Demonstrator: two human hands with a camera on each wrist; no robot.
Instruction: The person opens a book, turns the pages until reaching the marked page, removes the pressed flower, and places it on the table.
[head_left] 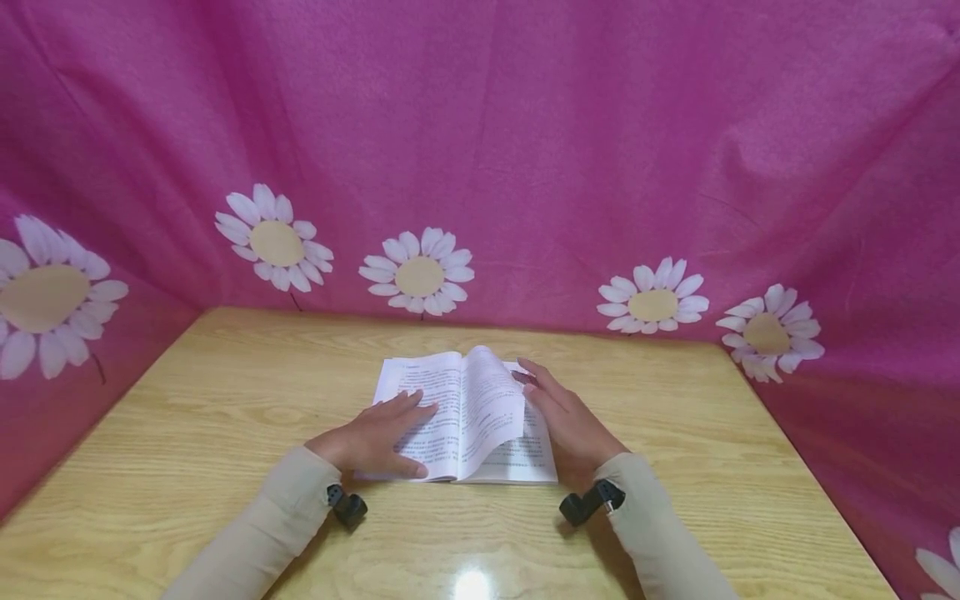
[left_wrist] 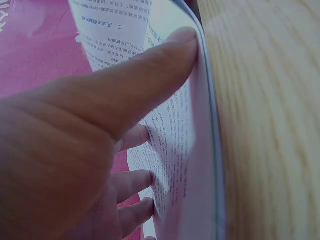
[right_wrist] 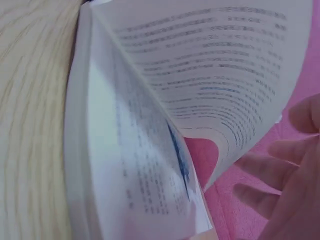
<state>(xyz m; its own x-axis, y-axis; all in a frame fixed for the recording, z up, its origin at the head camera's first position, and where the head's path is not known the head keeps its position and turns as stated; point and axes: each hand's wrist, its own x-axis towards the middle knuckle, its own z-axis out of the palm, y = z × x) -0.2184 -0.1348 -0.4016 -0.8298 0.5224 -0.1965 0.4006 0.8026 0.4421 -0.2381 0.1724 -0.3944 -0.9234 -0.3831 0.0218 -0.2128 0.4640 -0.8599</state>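
Paperback book (head_left: 457, 417) lies open at the centre of the head view, on a light wooden table (head_left: 187, 417) whose bare top runs wide to the left, to the right and toward the lower edge of the frame. Behind it, pink cloth printed with white daisies (head_left: 525, 125) closes the far edge and both side edges of the table.

At centre left, the left hand (head_left: 371, 437) lies flat on the left-hand page with straight, spread fingers; it presses the paper and clasps nothing. In the left wrist view its thumb (left_wrist: 145, 75) reaches up to the page's outer edge, while the other fingers (left_wrist: 135, 182) rest on the printed lines lower down.

At centre right, the right hand (head_left: 566, 421) rests along the book's right edge, fingers nearly straight and loosely extended. One page (head_left: 491, 408) stands arched over the spine, its free edge just beside these fingertips; whether they touch it I cannot tell. In the right wrist view the curved page (right_wrist: 220, 75) fills the upper half, and the fingers (right_wrist: 270, 172) at lower right sit apart from its edge, holding nothing.

Small black wrist cameras (head_left: 348, 506) sit at both beige cuffs (head_left: 300, 492) near the bottom of the head view.
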